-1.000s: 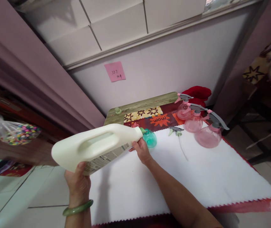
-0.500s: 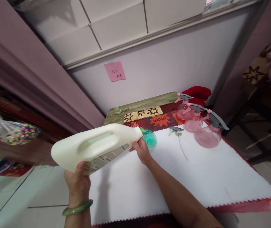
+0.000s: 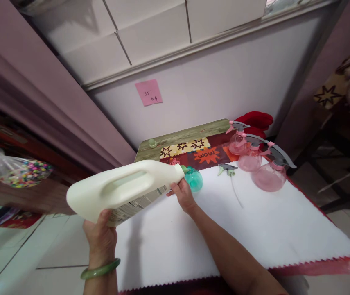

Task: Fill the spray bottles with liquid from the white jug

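Note:
A large cream-white detergent jug [image 3: 125,180] is tipped almost level, its green-rimmed mouth over the neck of a small green spray bottle [image 3: 194,180] with its top off. My left hand [image 3: 99,229], with a green bangle at the wrist, is closed around the underside of the jug near its base. Close to the mouth, my right hand [image 3: 182,194] grips the jug's neck from below. Whether liquid is flowing is too small to tell. On the white cloth, right of the green bottle, lies a grey-green spray head [image 3: 228,170] with its thin tube.
Three pink spray bottles [image 3: 268,176] with grey triggers stand at the table's right side. A green cap [image 3: 152,143] sits at the back left corner. The white table cover [image 3: 224,233] has a red border. A bag of coloured beads [image 3: 24,172] hangs at left.

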### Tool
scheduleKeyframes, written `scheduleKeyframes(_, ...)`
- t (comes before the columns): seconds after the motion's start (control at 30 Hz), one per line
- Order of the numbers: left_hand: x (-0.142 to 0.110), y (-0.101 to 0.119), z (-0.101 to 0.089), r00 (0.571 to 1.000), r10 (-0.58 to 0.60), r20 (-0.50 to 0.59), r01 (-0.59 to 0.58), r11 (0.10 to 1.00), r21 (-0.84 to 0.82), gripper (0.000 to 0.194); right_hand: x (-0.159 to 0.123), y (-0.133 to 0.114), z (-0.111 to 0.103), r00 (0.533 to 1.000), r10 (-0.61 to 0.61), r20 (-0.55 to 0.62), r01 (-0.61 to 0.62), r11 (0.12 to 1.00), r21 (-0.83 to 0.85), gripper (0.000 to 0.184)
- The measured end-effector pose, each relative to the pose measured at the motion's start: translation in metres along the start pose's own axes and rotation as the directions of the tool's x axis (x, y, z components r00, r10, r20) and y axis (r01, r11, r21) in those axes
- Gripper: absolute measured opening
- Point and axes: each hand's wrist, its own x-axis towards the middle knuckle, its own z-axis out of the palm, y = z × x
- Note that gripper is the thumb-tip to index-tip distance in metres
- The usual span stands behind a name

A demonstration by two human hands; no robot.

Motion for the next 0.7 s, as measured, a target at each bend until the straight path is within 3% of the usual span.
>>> scheduleKeyframes(0.7,0.0006,-0.0009,-0.0018,1.000,-0.016,-0.001,0.015,0.994,-0.110,0.044,-0.0005,-0.0004,-0.0005,1.000,0.006,0.008,-0.006,1.000,-0.010,0.055)
